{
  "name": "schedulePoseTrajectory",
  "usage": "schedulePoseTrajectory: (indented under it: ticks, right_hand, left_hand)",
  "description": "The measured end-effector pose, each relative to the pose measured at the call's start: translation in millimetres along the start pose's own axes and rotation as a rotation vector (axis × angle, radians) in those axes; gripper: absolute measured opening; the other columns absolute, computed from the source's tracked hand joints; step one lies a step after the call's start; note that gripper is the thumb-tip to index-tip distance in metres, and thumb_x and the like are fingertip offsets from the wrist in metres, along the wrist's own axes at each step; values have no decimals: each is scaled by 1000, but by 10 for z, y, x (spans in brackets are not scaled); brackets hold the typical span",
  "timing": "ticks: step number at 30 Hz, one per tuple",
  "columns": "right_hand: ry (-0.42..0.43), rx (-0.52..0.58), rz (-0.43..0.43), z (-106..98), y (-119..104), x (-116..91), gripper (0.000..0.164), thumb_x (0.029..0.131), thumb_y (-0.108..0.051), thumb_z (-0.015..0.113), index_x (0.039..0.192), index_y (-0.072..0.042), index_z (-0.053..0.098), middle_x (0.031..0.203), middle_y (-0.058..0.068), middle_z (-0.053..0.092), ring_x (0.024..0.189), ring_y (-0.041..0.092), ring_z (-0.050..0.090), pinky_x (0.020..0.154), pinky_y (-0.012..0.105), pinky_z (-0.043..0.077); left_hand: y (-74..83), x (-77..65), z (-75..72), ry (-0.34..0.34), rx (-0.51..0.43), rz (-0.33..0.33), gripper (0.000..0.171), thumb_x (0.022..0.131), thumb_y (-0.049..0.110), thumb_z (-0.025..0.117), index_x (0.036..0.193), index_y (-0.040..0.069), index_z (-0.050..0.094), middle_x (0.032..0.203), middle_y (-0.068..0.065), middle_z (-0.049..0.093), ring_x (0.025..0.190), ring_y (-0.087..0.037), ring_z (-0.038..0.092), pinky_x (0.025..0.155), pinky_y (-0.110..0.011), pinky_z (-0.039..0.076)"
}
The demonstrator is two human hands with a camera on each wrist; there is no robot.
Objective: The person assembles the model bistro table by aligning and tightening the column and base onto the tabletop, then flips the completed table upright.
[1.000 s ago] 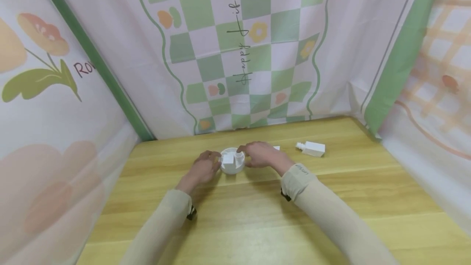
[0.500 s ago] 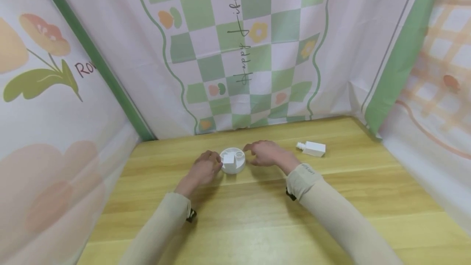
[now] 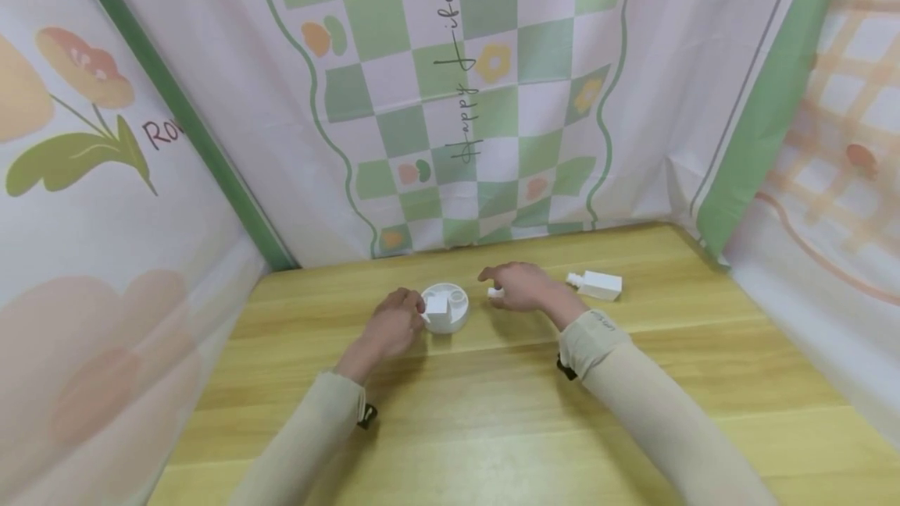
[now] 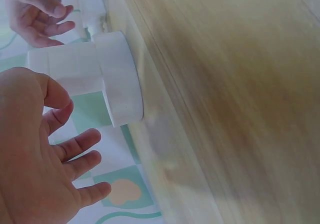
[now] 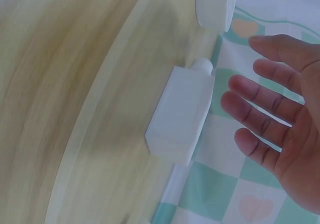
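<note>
A round white holder [image 3: 455, 325] stands on the table, with a white square-sided block [image 3: 437, 303] upright in it and a round opening beside the block. My left hand [image 3: 391, 320] is at the holder's left side; in the left wrist view its thumb and forefinger overlap the block [image 4: 75, 66] and the other fingers are loosely bent. To the right of the holder, my right hand [image 3: 526, 287] hovers over a white square bottle [image 5: 180, 114] lying on its side, neck towards the holder. The right wrist view shows the fingers relaxed and apart from the bottle; from the head, the hand hides most of it.
Another white square bottle [image 3: 600, 285] lies farther right, its neck pointing left. Behind the wooden table [image 3: 478, 428] hangs a green-and-white checked cloth [image 3: 495, 131], and printed cloth also closes in both sides.
My right hand has drawn away from the holder to the right, uncovering the small end of the bottle beneath it. My left hand has stayed almost still beside the holder.
</note>
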State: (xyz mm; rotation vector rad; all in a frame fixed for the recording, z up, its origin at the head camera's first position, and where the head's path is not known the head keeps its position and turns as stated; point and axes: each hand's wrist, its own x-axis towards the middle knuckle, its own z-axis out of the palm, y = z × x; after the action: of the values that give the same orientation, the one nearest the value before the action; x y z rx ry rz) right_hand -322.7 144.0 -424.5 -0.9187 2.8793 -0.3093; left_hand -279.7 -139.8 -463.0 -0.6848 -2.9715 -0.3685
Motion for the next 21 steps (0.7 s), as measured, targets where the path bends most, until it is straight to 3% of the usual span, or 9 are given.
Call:
schedulePoseTrajectory:
  ticks: [5,11,15,21]
  right_hand:
    - [2,13,19,-31,25,-45,47,94,-25,67,138,-14,57,115,10,72,108,29,67,91,47,55]
    - [17,5,26,-21,70,-66,47,93,-26,67,138,-14,57,115,9,72,106,28,68,91,47,55]
    - [24,1,31,-10,98,-79,47,93,-27,68,137,-14,58,114,9,72,105,28,68,91,47,56]
    - [19,9,52,5,108,-91,45,94,-27,67,136,-15,58,113,9,72,104,28,68,89,46,56]
  left_hand:
    - [35,1,-20,11,-3,5,19,95,21,50,110,13,56,121,-9,55,113,-25,54,102,-42,48]
    - [80,-10,-28,7,-30,-35,24,93,33,54,108,15,55,125,-9,54,115,-25,53,102,-44,49]
    - [106,-4,-8,21,-10,-41,38,93,50,57,106,14,56,123,-10,56,110,-25,56,98,-43,50]
    - [179,45,36,61,74,-77,66,89,78,46,99,14,58,113,-7,60,102,-23,58,92,-41,53]
